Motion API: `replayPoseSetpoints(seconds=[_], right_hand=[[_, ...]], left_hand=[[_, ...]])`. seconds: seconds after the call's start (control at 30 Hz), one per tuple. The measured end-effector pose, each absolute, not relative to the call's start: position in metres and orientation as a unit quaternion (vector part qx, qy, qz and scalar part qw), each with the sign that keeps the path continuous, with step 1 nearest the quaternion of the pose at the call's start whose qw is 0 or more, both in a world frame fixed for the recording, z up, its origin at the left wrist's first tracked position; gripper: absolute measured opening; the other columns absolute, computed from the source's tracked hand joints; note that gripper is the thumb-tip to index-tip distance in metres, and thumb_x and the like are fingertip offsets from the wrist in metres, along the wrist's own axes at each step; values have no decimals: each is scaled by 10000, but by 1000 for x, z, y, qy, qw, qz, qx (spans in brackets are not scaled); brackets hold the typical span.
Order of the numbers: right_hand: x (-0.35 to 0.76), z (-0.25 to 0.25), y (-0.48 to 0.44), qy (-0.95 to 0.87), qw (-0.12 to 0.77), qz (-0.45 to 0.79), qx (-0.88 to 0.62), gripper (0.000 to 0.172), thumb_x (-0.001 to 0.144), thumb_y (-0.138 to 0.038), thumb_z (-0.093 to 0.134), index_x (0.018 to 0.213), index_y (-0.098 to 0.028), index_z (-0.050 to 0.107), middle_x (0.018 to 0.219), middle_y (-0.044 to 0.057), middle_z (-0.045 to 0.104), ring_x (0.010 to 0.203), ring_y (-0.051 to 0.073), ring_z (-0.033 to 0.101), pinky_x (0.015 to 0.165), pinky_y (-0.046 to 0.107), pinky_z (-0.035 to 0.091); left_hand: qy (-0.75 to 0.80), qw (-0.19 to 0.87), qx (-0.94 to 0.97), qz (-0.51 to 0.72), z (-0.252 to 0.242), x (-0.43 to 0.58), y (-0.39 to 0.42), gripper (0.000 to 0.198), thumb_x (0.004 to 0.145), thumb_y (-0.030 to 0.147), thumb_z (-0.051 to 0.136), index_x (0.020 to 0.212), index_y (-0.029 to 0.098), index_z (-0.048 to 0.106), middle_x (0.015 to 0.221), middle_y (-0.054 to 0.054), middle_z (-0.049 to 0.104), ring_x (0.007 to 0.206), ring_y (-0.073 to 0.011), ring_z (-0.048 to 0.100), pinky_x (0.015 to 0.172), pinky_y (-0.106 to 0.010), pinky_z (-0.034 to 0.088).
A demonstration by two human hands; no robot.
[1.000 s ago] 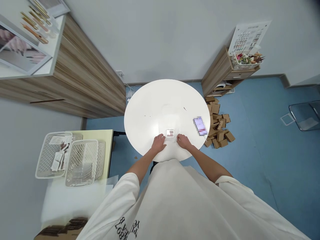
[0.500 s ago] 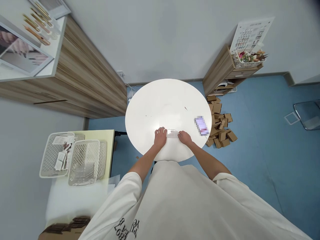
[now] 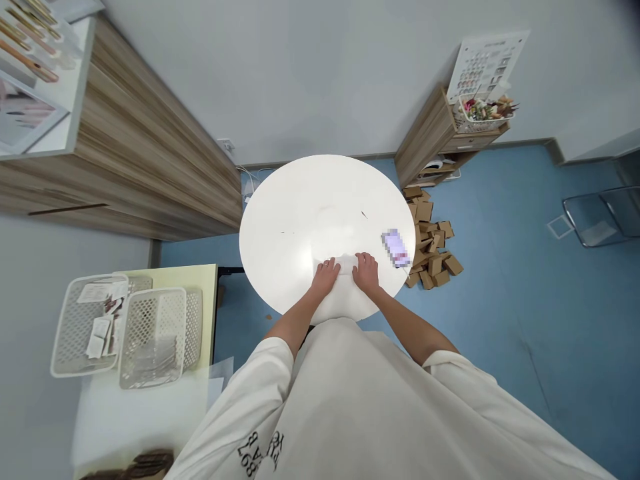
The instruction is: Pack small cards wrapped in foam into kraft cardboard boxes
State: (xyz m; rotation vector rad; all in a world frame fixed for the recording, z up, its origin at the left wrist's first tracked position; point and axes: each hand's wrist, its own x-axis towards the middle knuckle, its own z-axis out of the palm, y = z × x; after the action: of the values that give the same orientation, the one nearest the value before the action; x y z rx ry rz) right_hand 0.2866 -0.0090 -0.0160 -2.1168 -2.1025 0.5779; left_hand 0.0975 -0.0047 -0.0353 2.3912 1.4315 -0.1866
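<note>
A small whitish, partly see-through packet (image 3: 346, 265) lies near the front of the round white table (image 3: 300, 193), between my two hands. It is pale against the tabletop, so its outline and exact kind are hard to make out. My left hand (image 3: 325, 276) has its fingers closed on the packet's left end. On the right end, my right hand (image 3: 367, 272) grips with bent fingers, its thumb towards the middle. To the right of my right hand lies a phone (image 3: 396, 248), its screen blurred out.
Small brown cardboard boxes (image 3: 434, 240) are heaped on the floor right of the table. White plastic baskets (image 3: 153, 333) stand on a side table at left. A wooden cabinet (image 3: 160, 133) rises at the left, and a smaller one (image 3: 425, 140) holds a flower basket (image 3: 483, 113).
Both hands have come closer in over the packet; the right hand has turned with its fingers pointing forward. Printing seen on the packet no longer shows. The whole view has shifted slightly.
</note>
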Motion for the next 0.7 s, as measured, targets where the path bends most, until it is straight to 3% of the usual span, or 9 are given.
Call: replayPoseSetpoints(seconds=[0.17, 0.37, 0.47, 0.6, 0.7], right_hand=[[286, -13, -23, -787, 25, 185, -588, 454, 899, -101, 433, 1320, -197, 574, 1412, 135, 509, 1284, 297, 426, 1066, 439, 315], [276, -30, -19, -809, -40, 224, -542, 595, 870, -167, 542, 1457, -190, 449, 1545, 116, 414, 1369, 295, 369, 1101, 443, 293], [269, -34, -13, -800, -49, 227, -553, 565, 869, -165, 548, 1427, -202, 467, 1523, 116, 444, 1333, 295, 415, 1072, 439, 326], [265, -32, -7, -802, -60, 229, -548, 505, 867, -140, 539, 1368, -192, 496, 1457, 135, 506, 1244, 288, 487, 1019, 425, 368], [267, -32, -5, -813, -68, 239, -527, 538, 859, -153, 563, 1388, -193, 469, 1510, 134, 451, 1278, 296, 459, 1025, 428, 365]], left_hand=[[513, 194, 834, -61, -28, 100, 9, 366, 841, 82, 524, 1191, 191, 523, 1386, -143, 500, 1203, -293, 498, 952, -405, 370], [493, 230, 836, -68, -22, 93, 22, 370, 805, 150, 592, 1168, 186, 530, 1266, -133, 559, 1164, -295, 507, 972, -421, 330], [494, 231, 834, -80, -21, 88, 23, 347, 831, 137, 555, 1173, 194, 530, 1197, -123, 595, 1140, -282, 526, 972, -422, 326], [497, 231, 833, -76, -23, 85, 20, 333, 871, 135, 515, 1196, 208, 519, 1223, -112, 593, 1148, -265, 533, 966, -405, 342], [512, 241, 822, -62, -24, 84, 14, 360, 895, 128, 472, 1244, 213, 497, 1266, -106, 581, 1123, -245, 556, 975, -395, 350]])
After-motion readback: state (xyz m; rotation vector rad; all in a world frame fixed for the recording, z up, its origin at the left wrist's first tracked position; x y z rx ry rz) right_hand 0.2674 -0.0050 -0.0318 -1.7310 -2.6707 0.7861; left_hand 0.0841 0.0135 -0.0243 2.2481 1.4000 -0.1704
